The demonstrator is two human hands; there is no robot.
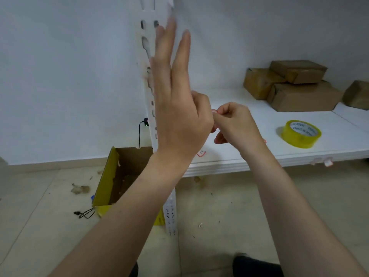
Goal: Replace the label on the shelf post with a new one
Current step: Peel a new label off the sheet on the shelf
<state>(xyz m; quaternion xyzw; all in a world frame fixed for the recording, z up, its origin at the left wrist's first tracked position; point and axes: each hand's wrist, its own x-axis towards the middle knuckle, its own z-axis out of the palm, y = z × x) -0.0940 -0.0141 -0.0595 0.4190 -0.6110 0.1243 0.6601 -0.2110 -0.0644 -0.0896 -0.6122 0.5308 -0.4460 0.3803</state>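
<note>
Two bare forearms rise from the bottom of the view toward a white slotted shelf post (148,80). Nearest the post, the left hand (177,116) stands upright with its fingers straight and spread, closed on nothing, its palm turned toward the post and covering part of it. Just beside it, the right hand (235,124) is pinched together on a small red-edged label (214,112), thumb and fingertips clamped on it close to the heel of the left hand; most of the label is hidden, so whether its backing is off cannot be told. Another red-edged label (201,153) lies flat on the white shelf board (279,136) below the hands. The post's visible face shows scuffed patches and slots but no label, so the old one seems already off, while sticking on the new one is left to do. Farther right on the shelf sits a yellow tape roll (301,133), and beyond it brown parcels (295,86) are stacked against the wall. An open yellow carton (111,176) stands on the floor left of the post.
</note>
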